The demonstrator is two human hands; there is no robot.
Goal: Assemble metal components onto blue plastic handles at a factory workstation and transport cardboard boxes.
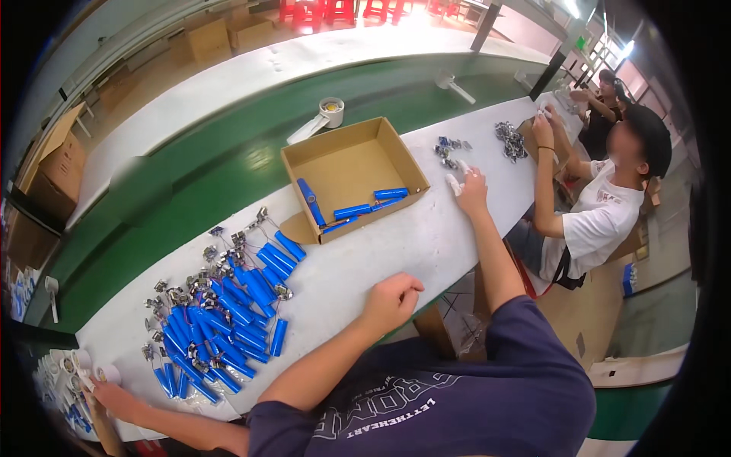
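Note:
My left hand [392, 304] rests at the table's near edge, fingers curled in with nothing visible in them. My right hand [471, 190] reaches further out to the right. White covers sit on its thumb and a finger, which are spread apart beside a small group of metal parts [447, 151]. Left of that hand stands an open cardboard box [358, 156] with several blue cylindrical battery cells [352, 211] inside. A large heap of blue battery cells [221, 320], with small circuit boards on wires, lies to the left of my left hand.
Another pile of metal parts [511, 142] lies further right, near a co-worker in a white shirt [601, 213]. Another person's hand [114, 400] is at the lower left by white round pieces [76, 362]. A green belt [251, 156] runs behind, bearing a white round-headed piece [330, 113].

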